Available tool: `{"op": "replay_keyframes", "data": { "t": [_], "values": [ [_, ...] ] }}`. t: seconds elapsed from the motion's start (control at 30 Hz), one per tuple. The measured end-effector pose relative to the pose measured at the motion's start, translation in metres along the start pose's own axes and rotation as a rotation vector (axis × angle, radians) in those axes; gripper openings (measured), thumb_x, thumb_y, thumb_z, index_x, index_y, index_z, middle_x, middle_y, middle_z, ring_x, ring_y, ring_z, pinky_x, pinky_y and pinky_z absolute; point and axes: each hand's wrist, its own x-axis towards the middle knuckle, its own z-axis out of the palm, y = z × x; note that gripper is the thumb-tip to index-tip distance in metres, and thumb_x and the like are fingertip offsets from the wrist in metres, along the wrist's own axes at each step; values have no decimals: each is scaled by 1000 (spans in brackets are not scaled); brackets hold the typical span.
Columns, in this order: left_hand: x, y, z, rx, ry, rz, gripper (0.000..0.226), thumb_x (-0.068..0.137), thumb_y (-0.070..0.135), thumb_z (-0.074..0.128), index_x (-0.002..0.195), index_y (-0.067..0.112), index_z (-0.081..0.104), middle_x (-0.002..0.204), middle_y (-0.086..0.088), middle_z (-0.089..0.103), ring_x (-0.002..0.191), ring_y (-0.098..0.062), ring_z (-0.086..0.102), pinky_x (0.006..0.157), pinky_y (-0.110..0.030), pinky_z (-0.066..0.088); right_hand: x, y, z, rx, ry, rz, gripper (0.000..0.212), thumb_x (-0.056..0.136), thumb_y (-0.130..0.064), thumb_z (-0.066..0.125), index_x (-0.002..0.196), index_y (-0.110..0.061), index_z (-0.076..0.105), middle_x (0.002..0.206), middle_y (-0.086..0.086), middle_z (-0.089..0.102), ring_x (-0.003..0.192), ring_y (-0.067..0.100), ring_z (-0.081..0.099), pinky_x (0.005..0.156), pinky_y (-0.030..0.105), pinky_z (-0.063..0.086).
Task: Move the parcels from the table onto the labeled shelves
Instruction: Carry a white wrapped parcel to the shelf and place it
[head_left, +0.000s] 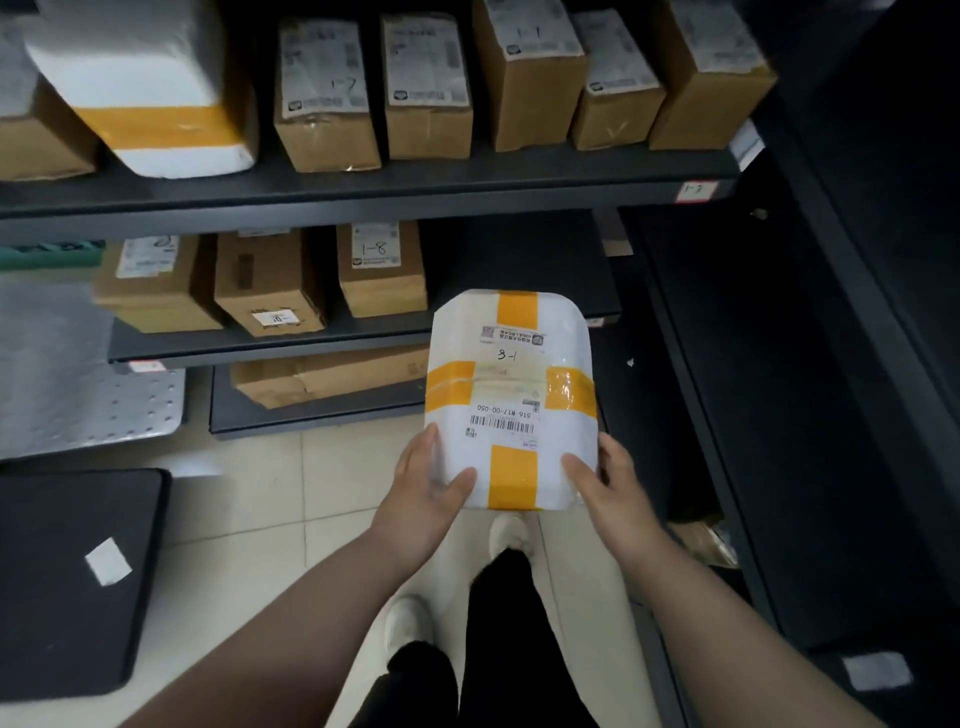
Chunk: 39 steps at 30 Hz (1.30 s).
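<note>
Before the middle shelf (260, 345), left hand (431, 483) and right hand (602, 483) each grip the near end of a white yellow-taped parcel (511, 395), held aloft, unshelved. Cardboard boxes (270, 280) occupy that shelf; placement outstanding.

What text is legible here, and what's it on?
"8-1", handwritten: white parcel
"516-W17-00-050", printed: same parcel
"1-7": top-shelf box
"1-1": taller top-shelf box
"1-8": middle-shelf box
"1-3": shelf-edge tag
Printed shipping labels elsewhere: too blurred.

Arms forward, left hand (431, 486) and right hand (605, 483) (thumbs on top) around the parcel (511, 395)
</note>
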Motion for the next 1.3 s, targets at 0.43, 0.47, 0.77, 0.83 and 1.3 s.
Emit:
{"op": "replay_keyframes", "data": {
  "t": [0.43, 0.47, 0.77, 0.83, 1.3],
  "values": [
    [194, -4, 45, -35, 70, -105, 98, 71, 79, 43, 152, 33, 11, 152, -1, 32, 136, -24, 36, 109, -51, 35, 221, -16, 2, -154, -244, -26, 63, 83, -49, 60, 141, -35, 41, 129, -10, 58, 117, 14, 57, 102, 39, 44],
    [199, 2, 45, -41, 71, -106, 99, 70, 79, 41, 152, 33, 9, 153, -2, 30, 138, -24, 34, 110, -51, 34, 230, -19, 3, -163, -257, -31, 55, 89, -40, 59, 141, -35, 40, 127, -10, 58, 117, 14, 56, 100, 35, 43],
    [240, 8, 55, 2, 178, -143, 80, 92, 47, 53, 153, 27, 5, 156, -4, 25, 140, -27, 29, 111, -45, 31, 281, -21, 16, -179, -240, -45, 68, 86, -52, 53, 147, -37, 29, 135, -8, 51, 119, 16, 52, 104, 39, 40],
    [243, 6, 56, -26, 180, -160, 87, 87, 50, 59, 153, 28, 6, 153, -5, 29, 138, -27, 33, 110, -45, 33, 287, -15, 14, -163, -201, -43, 76, 80, -59, 54, 148, -36, 28, 143, -3, 47, 124, 18, 51, 107, 45, 41],
    [264, 27, 42, -84, 199, -144, 74, 92, 50, 53, 152, 28, 16, 152, -4, 35, 135, -25, 39, 107, -38, 36, 288, -19, 19, -5, -104, -77, 55, 98, -24, 51, 149, -27, 29, 152, -2, 36, 135, 15, 39, 116, 38, 28]
  ]
}}
